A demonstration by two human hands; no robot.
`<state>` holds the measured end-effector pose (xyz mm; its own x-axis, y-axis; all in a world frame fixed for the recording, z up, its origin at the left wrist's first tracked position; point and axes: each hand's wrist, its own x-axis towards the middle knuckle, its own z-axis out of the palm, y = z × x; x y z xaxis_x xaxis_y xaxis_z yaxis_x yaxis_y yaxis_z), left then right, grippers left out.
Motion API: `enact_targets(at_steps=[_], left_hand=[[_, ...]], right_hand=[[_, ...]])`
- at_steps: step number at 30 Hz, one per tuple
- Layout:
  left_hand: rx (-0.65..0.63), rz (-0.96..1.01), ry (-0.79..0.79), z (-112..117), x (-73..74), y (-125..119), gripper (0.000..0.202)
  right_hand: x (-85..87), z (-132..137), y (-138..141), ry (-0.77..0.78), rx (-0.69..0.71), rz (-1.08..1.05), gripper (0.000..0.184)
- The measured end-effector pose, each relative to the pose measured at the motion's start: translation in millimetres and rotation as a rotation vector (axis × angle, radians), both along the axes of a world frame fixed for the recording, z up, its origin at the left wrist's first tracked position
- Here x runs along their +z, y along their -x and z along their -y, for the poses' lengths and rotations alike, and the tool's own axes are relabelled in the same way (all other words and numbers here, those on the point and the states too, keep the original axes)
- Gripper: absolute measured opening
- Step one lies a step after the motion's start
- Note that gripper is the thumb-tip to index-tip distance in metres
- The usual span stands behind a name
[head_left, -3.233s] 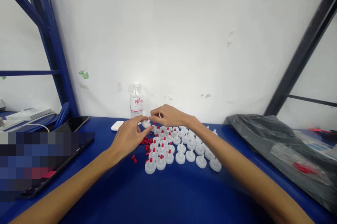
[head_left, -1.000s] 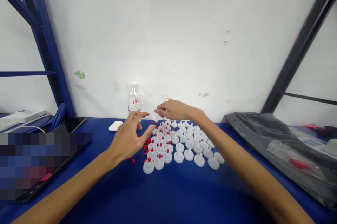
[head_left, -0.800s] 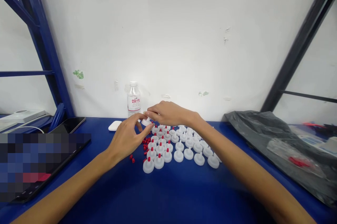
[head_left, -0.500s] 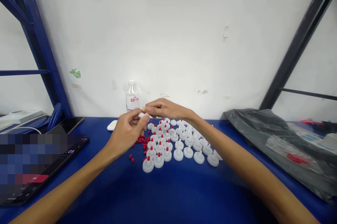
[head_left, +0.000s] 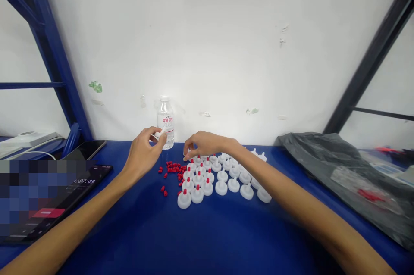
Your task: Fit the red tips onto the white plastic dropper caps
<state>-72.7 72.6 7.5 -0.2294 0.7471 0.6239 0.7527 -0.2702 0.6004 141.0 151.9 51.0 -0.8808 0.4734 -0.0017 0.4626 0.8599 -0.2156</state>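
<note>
My left hand is raised over the table, thumb and fingers closed on a white nozzle cap; its narrow tip points up, and the fingers hide part of it. My right hand is low at the back of the rows, its fingertips pinched together beside the loose red tips. Whatever is between those fingertips is too small or hidden to make out. White nozzle caps with red tips stand upright in rows on the left. To their right, white nozzle caps without red tips stand partly behind my right forearm.
A clear water bottle stands by the wall behind my left hand. On the left lie a tablet and a dark phone. A grey plastic bag covers the right side, with a clear packet of red pieces on it.
My hands were together at the white nozzle cap and have come apart. The right has dropped towards the red tips; the left has shifted left, still holding the cap.
</note>
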Motion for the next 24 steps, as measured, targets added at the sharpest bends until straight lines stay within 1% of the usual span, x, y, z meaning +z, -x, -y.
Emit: enact_targets(at_steps=[2, 4, 7, 11, 15, 17, 19, 22, 24], left_hand=[[0.010, -0.072, -0.009, 0, -2.5, -3, 0.036], [-0.027, -0.137, -0.017, 2, -4.3, -8, 0.037], [-0.099, -0.206, -0.022, 9, -4.5, -15, 0.036], [-0.166, -0.206, -0.009, 16, -3.3, -22, 0.041], [-0.231, -0.183, 0.000, 18, -4.0, -25, 0.049], [-0.264, -0.131, -0.003, 19, -4.4, -26, 0.047], [-0.273, -0.061, 0.015, 19, -4.4, -26, 0.039], [-0.240, 0.002, 0.056, 21, -3.7, -26, 0.033], [-0.211, 0.022, 0.062, 22, -3.3, -26, 0.033]], right_hand=[[0.3, 1, 2, -0.040, -0.014, -0.037, 0.036], [6.5, 4, -1, -0.066, -0.024, -0.136, 0.037], [16.5, 13, -5, -0.042, 0.004, -0.245, 0.041], [20.5, 23, -2, -0.137, 0.022, -0.220, 0.036], [24.7, 24, -3, -0.168, 0.019, -0.174, 0.033], [29.1, 19, -10, -0.173, -0.045, -0.160, 0.034], [33.1, 12, -20, -0.168, -0.146, -0.129, 0.034], [34.4, -4, -39, -0.142, -0.261, -0.049, 0.032], [30.9, -16, -51, -0.112, -0.321, 0.011, 0.030]])
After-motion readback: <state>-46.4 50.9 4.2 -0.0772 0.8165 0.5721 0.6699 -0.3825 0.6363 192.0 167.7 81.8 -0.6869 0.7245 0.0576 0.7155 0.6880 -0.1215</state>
